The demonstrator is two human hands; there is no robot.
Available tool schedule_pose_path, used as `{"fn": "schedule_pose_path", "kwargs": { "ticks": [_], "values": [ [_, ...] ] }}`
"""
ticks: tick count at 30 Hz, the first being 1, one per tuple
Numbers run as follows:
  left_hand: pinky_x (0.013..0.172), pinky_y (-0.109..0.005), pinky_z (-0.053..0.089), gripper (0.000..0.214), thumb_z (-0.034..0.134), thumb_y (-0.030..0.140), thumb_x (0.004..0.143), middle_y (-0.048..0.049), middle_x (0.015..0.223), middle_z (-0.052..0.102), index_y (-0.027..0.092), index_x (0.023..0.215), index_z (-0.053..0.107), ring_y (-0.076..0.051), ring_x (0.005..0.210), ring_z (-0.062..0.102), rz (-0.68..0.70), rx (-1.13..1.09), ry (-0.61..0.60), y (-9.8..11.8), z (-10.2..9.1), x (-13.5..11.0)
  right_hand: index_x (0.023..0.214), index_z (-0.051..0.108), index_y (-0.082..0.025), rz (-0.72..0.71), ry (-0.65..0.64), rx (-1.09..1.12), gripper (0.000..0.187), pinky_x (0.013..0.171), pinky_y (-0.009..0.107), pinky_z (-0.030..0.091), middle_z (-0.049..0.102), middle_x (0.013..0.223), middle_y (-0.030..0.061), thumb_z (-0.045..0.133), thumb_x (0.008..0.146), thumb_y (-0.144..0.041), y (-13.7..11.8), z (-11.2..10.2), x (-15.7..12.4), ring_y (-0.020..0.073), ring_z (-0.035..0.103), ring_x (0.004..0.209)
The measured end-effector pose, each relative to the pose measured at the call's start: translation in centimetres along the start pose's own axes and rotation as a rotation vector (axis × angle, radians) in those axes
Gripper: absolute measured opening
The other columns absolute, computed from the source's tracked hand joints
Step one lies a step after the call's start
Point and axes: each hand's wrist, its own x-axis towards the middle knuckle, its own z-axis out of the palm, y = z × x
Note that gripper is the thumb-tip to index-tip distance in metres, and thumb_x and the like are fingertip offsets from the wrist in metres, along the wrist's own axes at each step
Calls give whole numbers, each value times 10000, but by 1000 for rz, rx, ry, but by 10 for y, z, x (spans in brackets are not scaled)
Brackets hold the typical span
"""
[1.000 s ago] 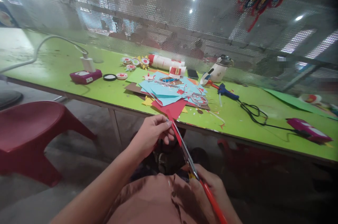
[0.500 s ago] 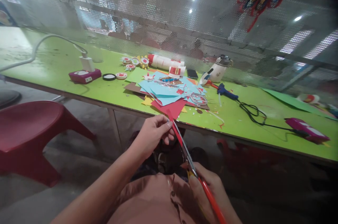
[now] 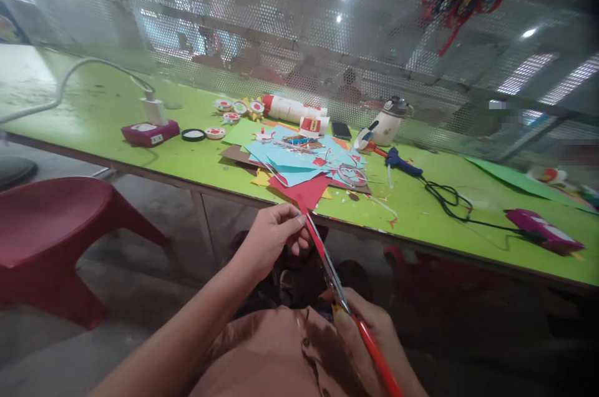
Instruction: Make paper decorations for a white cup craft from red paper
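Note:
My left hand (image 3: 281, 231) pinches a narrow strip of red paper (image 3: 315, 237) between thumb and fingers, just off the table's front edge. In my right hand (image 3: 362, 328) is a pair of scissors (image 3: 333, 277) with red handles, closed round by the fingers. Its long metal blades point up and away, lying along the red strip with the tips close to my left fingertips. Whether the blades are fully together I cannot tell. Beyond my left hand, a red paper sheet (image 3: 304, 191) juts from under a pile of light blue paper (image 3: 290, 166).
On the green table (image 3: 206, 169) are a blue glue gun (image 3: 402, 163), a purple power socket (image 3: 150, 133), a phone (image 3: 341, 130), a white jug (image 3: 387, 125) and several small round paper pieces (image 3: 231, 117). A red stool (image 3: 56, 216) stands at left. A mesh screen runs behind the table.
Almost nothing differs. Both hands, the red strip and the scissors keep nearly the same place; the view has shifted very slightly.

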Motion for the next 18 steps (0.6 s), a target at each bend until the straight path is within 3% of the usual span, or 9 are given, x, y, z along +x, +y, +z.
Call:
{"fn": "schedule_pose_path", "kwargs": {
  "ticks": [18],
  "values": [
    [454, -184, 386, 199, 620, 310, 763, -6, 585, 593, 147, 691, 532, -86, 492, 536, -24, 17, -33, -3, 3, -2, 893, 644, -141, -13, -11, -12, 464, 442, 213, 285, 400, 553, -33, 426, 860, -550, -4, -2, 0, 97, 327, 482]
  ]
}}
